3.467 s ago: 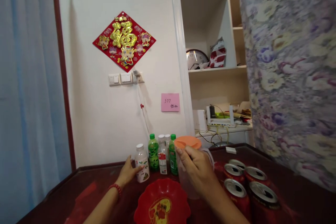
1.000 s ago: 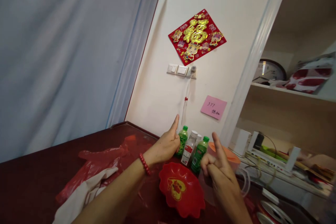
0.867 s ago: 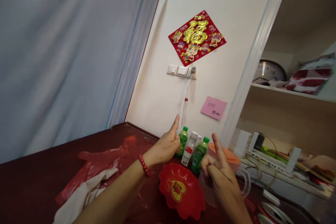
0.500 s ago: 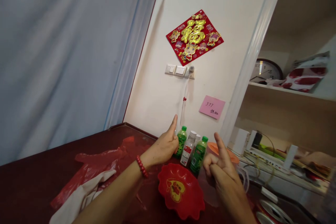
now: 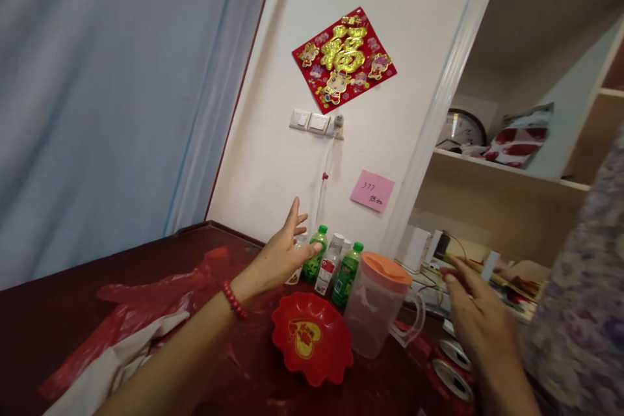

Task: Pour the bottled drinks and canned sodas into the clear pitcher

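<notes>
Your left hand (image 5: pixel 280 257) hovers, fingers spread and empty, just before the bottles (image 5: pixel 331 266) at the wall; your right hand (image 5: pixel 475 312), open, is beside the lidded pitcher (image 5: pixel 377 305). A careless sweep could topple either.

Left hand (image 5: pixel 281 253) reaches forward on an outstretched arm, fingers spread and loose, a red bead bracelet (image 5: pixel 234 299) on the wrist, while the right hand (image 5: pixel 475 309) hangs lower at the right, palm down, fingers extended and empty.
</notes>
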`<state>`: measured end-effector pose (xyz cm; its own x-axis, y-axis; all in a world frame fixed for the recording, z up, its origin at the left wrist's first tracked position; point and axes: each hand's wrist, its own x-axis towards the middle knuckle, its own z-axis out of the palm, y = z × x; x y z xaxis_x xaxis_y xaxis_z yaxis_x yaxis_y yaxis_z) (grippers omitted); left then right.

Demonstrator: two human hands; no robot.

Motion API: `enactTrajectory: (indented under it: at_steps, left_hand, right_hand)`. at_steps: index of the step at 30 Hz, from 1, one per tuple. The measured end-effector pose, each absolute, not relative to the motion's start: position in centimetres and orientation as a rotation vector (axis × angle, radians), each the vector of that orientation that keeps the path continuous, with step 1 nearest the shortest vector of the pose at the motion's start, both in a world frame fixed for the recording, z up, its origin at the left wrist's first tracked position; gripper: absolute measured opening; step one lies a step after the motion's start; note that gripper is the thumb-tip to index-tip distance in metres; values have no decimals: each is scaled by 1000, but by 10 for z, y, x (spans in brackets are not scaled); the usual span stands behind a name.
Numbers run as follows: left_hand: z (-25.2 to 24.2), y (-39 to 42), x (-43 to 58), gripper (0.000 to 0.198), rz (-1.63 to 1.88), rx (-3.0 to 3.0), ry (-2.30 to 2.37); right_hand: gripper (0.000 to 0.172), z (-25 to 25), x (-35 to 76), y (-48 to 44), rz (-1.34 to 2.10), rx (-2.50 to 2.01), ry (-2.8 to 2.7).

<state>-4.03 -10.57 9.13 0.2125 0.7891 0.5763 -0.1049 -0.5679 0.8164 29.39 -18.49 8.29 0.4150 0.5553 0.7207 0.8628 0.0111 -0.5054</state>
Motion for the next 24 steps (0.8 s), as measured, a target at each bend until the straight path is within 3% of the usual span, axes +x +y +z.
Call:
enactTrajectory:
  at_steps: [9,17,24]
  left_hand:
    - [96,-110,-37,99,1425,1771,747]
    - [93,-106,-32,81,1428,1759,706]
    - [97,-108,-36,74,1426,1806,705]
  right_hand:
    - [42,53,306,-160,-244,-2179,-1556]
    - [23,51,296,-150,-324,-2155,-1623]
    - [21,64,280,-164,-521,-2015,-1540]
